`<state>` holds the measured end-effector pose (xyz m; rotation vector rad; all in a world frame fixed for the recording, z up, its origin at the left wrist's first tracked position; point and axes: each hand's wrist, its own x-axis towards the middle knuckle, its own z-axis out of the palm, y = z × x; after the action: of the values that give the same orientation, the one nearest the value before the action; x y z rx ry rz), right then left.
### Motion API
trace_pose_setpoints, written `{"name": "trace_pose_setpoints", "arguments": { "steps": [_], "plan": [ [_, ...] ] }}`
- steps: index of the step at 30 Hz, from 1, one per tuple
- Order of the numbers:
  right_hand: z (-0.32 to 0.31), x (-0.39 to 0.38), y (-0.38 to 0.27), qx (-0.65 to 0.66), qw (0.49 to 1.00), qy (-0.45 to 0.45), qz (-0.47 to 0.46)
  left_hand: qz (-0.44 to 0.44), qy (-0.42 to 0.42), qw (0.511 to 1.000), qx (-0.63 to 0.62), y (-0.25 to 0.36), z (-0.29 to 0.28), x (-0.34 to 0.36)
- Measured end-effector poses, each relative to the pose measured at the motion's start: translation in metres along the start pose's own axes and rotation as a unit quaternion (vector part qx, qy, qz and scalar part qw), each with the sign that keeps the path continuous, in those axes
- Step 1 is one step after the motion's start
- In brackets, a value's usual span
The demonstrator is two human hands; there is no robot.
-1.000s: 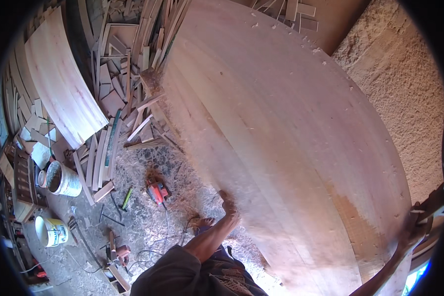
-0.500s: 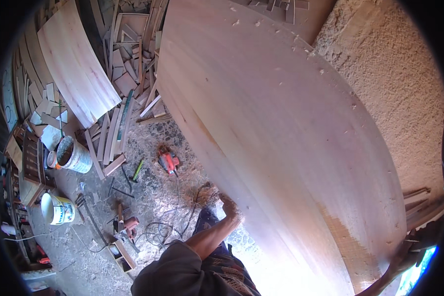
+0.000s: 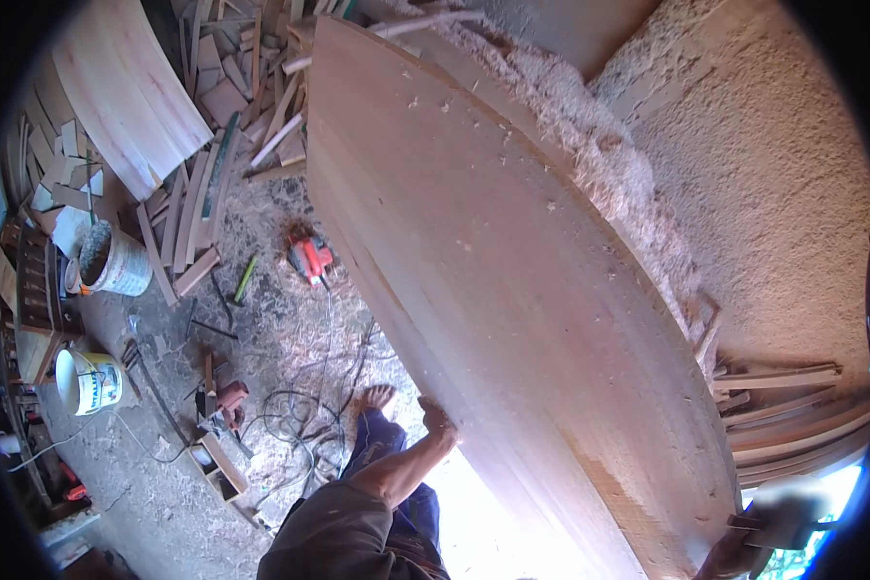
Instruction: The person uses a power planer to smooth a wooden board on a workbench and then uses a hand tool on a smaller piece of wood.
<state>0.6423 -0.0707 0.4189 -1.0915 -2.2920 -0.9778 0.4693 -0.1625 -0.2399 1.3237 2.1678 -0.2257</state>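
Note:
A large, pointed, curved wooden panel (image 3: pixel 512 290) fills the middle of the view, its face smooth, with a few shavings on it and a rougher tan patch near its lower end. My left hand (image 3: pixel 439 421) is closed on its left edge, the fingers partly hidden. At the lower right, my right hand (image 3: pixel 781 522) is dark and smeared against bright light, close to the panel's right edge. Its fingers do not show clearly, so I cannot tell whether it grips the panel.
Shavings (image 3: pixel 609 164) lie along the wall beyond the panel. Wooden strips (image 3: pixel 793 416) lie at right. On the floor at left are a red power tool (image 3: pixel 309 256), a second power tool (image 3: pixel 230 404), cables (image 3: pixel 300 416), buckets (image 3: pixel 89 382) and offcuts (image 3: pixel 224 97).
The panel's far tip has come into view and its right edge has shifted left, uncovering shavings and strips. The floor items sit slightly further left and higher. My left hand stays on the edge.

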Motion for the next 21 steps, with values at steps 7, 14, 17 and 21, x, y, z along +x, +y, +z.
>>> {"name": "trace_pose_setpoints", "arguments": {
  "steps": [7, 14, 17, 21],
  "plan": [
    [0.032, -0.002, -0.081, -0.117, 0.981, -0.078, -0.133, 0.015, -0.067, 0.997, -0.028, 0.006, 0.079, 0.028],
    [0.085, -0.105, -0.069, -0.208, 0.961, -0.093, -0.16, 0.021, -0.072, 0.995, -0.067, 0.059, 0.149, 0.042],
    [0.106, -0.141, -0.07, -0.188, 0.967, -0.1, -0.141, 0.034, -0.085, 0.993, -0.081, 0.073, 0.2, 0.045],
    [0.122, -0.194, -0.066, -0.196, 0.968, -0.111, -0.112, 0.022, 0.071, 0.989, -0.13, 0.085, 0.265, 0.033]
  ]
}}
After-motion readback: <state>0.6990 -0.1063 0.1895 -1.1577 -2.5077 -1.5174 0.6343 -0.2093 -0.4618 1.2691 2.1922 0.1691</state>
